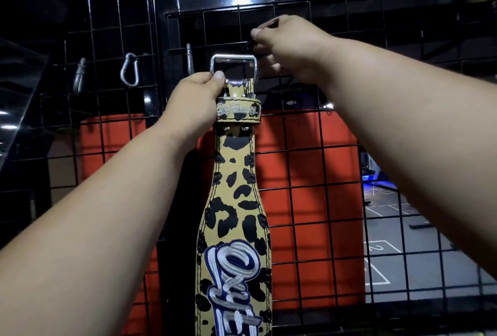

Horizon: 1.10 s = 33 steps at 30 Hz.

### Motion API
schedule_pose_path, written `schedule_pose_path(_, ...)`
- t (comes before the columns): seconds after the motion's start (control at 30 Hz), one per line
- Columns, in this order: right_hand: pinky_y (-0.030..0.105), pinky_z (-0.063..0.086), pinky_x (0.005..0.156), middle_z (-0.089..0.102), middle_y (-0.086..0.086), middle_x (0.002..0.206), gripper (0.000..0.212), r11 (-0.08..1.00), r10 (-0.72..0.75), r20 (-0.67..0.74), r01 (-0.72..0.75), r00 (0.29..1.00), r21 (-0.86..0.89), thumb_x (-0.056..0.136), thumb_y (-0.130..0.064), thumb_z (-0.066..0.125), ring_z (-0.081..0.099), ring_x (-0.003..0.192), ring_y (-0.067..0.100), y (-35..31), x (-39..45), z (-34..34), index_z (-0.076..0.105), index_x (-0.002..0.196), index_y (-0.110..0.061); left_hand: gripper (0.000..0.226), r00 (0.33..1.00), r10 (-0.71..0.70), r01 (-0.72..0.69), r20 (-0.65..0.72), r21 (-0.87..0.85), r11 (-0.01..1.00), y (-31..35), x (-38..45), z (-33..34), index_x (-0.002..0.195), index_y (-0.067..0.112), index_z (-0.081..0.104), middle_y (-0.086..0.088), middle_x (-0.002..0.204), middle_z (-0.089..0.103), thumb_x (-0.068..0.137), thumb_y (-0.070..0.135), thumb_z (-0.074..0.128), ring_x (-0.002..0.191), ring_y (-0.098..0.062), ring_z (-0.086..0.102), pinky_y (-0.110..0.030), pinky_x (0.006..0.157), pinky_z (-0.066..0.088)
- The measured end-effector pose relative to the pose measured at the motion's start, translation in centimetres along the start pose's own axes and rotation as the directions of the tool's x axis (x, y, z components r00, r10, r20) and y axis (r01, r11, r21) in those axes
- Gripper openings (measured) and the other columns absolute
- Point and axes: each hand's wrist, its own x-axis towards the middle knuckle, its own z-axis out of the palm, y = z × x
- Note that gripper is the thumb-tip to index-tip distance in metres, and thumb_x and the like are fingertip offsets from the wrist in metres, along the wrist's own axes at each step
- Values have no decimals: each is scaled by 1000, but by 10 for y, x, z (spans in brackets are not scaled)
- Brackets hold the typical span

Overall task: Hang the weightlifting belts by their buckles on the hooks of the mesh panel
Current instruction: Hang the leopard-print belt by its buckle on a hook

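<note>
A tan leopard-print weightlifting belt (233, 201) with white and blue lettering hangs straight down in front of the black mesh panel (336, 174). My left hand (196, 98) grips the belt just under its silver buckle (233, 62) and holds it upright against the mesh. Up and to the right of the buckle, my right hand (290, 45) pinches a small black hook (251, 44) on a mesh wire. The hook is mostly hidden by my fingers. The buckle is beside the hook, not on it.
On the left mesh section hang a silver carabiner (130, 69) and two metal clips (79, 74) (189, 58). A red pad (309, 201) stands behind the mesh. A gym floor with white markings (390, 255) shows at the right.
</note>
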Motion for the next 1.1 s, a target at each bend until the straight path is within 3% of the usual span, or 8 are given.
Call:
schedule_pose_path(0.13,35,58,67,53,2,72,21,973,74,64,-86,995,215,109,-17,49,65,65,23,1,-2,2,47,88,-19,33,1000,-13,13,-7,-5,1000,0,1,-2,105,15,77,-12,104,81,110,36,52,105,-35,76,-55,99,58)
schedule_pose_path(0.3,25,48,55,54,-10,49,20,969,89,74,-104,993,223,110,-24,46,67,61,17,3,0,5,44,90,-22,35,1000,-8,8,-17,-2,1000,-3,4,-11,102,20,79,-4,102,82,105,44,54,106,-32,76,-59,103,55)
schedule_pose_path(0.43,22,44,50,60,0,71,15,977,68,30,-73,997,202,110,-33,46,65,53,12,5,4,10,48,99,-23,32,1000,-5,5,-25,-6,1000,-2,1,-11,100,21,78,-2,101,82,109,38,53,105,-28,77,-55,104,56)
schedule_pose_path(0.67,14,37,44,57,-4,75,55,997,75,-90,-74,993,16,103,-50,55,57,47,5,4,16,23,49,148,-19,33,999,-4,4,-46,13,1000,-2,0,-17,102,18,77,-4,101,82,110,38,52,104,-28,77,-52,102,58)
schedule_pose_path(0.77,15,31,42,54,-4,66,30,988,70,-29,-73,997,-139,104,-48,56,48,46,7,0,16,25,64,122,-26,35,998,8,-6,-55,25,1000,-5,1,-21,102,17,76,-7,103,81,109,41,52,106,-32,75,-53,102,57)
schedule_pose_path(0.87,21,34,50,57,-1,67,34,987,95,-32,-98,995,-130,99,-45,65,48,54,13,1,20,26,71,116,-17,40,998,15,-13,-58,26,1000,-8,3,-25,109,14,76,-12,108,79,104,48,54,108,-39,73,-57,102,56)
schedule_pose_path(1.0,22,39,48,63,3,72,16,991,91,-48,-95,995,-96,94,-30,75,60,48,12,0,18,26,68,94,-15,45,999,8,-7,-47,4,1000,-10,3,-25,106,16,77,-11,108,80,94,53,56,111,-38,73,-59,103,55)
schedule_pose_path(1.1,16,36,41,58,0,63,23,993,107,-55,-110,993,-51,91,-32,79,63,50,14,2,20,24,63,83,-17,44,999,8,-8,-41,-5,1000,-12,5,-26,103,18,78,-12,106,80,92,55,56,109,-40,73,-61,102,55)
